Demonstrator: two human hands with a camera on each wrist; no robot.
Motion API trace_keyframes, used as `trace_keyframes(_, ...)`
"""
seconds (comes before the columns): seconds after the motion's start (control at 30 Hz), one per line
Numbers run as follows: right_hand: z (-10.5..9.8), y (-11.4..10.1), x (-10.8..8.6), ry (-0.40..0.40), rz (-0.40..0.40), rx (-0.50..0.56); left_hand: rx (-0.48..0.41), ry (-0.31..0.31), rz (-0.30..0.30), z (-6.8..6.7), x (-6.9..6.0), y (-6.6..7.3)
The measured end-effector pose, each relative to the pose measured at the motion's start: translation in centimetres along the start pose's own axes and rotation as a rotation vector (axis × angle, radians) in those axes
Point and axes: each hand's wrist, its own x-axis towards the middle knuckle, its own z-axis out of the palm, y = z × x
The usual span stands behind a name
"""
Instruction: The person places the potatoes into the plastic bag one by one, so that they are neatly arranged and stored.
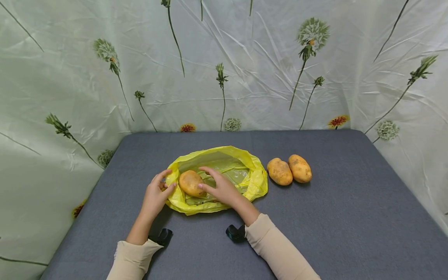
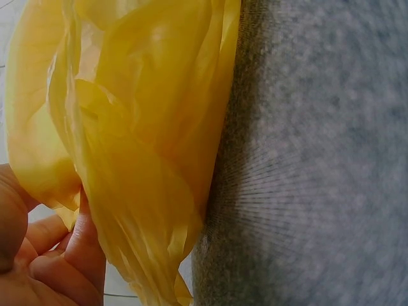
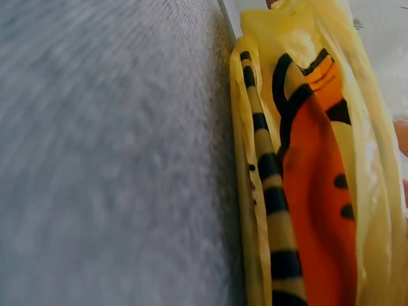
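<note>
A yellow plastic bag [image 1: 259, 181] lies with its wide mouth facing up on the table. My left hand [image 1: 155, 194] grips the bag's left rim; in the left wrist view, the curled fingers [image 2: 86, 245] are at the yellow film. One potato [image 1: 190, 182] is inside the bag, toward its left end. Over the bag's mouth, my right hand [image 1: 224, 188] has its fingers spread, the thumb tip against or just over the potato's right side. Only bits of that hand show in the right wrist view, past the bag's orange-and-black print [image 3: 319, 210].
Two more potatoes [image 1: 280, 171] [image 1: 300, 168] lie side by side on the grey table [image 1: 350, 217], just right of the bag. Behind the table hangs a pale curtain [image 1: 259, 70] with a dandelion print. Dark straps [image 1: 235, 233] are at both wrists.
</note>
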Motion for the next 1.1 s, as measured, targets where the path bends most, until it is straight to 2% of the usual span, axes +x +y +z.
trace_keyframes(0.37, -1.6, 0.3, -1.1, 0.106, -0.099, -0.029, 0.005, -0.009, -0.028, 0.0, 0.0, 0.0)
trace_keyframes(0.53, -2.4, 0.3, -1.6, 0.146, -0.095, -0.063, -0.003, -0.017, -0.042, 0.0, 0.0, 0.0)
trace_keyframes(1.1, -5.0, 0.4, -3.3, 0.234, -0.134, -0.084, -0.004, 0.0, -0.021, 0.0, 0.0, 0.0)
